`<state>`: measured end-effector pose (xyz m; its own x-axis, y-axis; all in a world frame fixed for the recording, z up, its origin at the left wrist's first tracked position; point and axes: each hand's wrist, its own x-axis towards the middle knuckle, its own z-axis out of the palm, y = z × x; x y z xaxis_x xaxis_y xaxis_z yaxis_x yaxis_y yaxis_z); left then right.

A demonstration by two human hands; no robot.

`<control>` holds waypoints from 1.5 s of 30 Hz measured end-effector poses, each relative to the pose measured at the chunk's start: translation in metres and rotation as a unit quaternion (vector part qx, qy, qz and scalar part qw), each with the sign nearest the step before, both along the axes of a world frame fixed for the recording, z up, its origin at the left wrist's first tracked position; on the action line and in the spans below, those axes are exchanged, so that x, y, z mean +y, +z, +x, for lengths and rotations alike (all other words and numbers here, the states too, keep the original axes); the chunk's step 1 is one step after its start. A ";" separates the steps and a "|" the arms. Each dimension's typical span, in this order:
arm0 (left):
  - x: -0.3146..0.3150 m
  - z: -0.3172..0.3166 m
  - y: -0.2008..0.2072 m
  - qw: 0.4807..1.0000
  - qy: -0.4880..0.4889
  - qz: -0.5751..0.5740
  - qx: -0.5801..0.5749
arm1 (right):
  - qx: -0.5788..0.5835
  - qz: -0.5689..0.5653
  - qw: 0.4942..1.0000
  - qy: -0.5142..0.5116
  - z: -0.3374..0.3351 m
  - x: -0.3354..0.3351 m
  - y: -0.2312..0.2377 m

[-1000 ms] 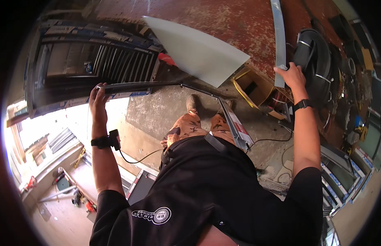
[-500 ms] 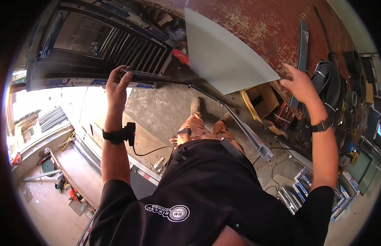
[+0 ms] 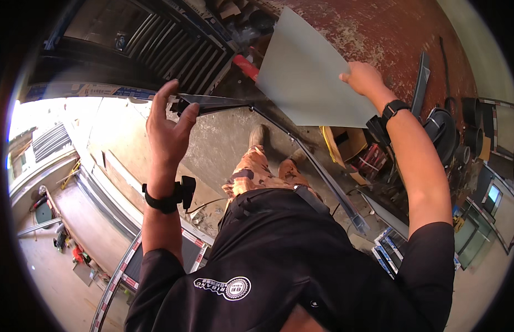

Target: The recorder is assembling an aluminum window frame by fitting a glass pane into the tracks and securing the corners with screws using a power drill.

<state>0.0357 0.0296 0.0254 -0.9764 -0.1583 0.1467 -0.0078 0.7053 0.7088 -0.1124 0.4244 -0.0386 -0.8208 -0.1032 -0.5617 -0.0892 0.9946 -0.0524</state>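
Note:
My left hand [image 3: 169, 130] has thumb and forefinger around the end of a dark metal profile [image 3: 226, 103]; its other fingers are largely hidden. A joint connects this length to a longer metal length [image 3: 317, 163], which slants down to the right past my feet. My right hand [image 3: 364, 80] grips the right edge of a large pale grey sheet [image 3: 306, 74], its thumb side over the face. Whatever the fingers do behind the sheet is hidden. The sheet stands tilted beyond my feet.
A dark slatted frame [image 3: 174, 55] lies at the upper left. Below the sheet is an open cardboard box [image 3: 351, 144]. Coiled black strips [image 3: 442, 130] and a grey bar [image 3: 420, 88] are at the right. Framed pieces [image 3: 389, 249] stand lower right, near a cable.
My right hand has gone from open beside the sheet to gripping its edge. My left hand has come slightly nearer with the profile's end, its thumb and forefinger farther apart.

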 end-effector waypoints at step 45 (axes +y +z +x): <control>0.164 -0.005 0.003 0.950 -0.027 0.110 -0.290 | 0.013 -0.219 0.976 -0.012 0.040 -0.166 0.075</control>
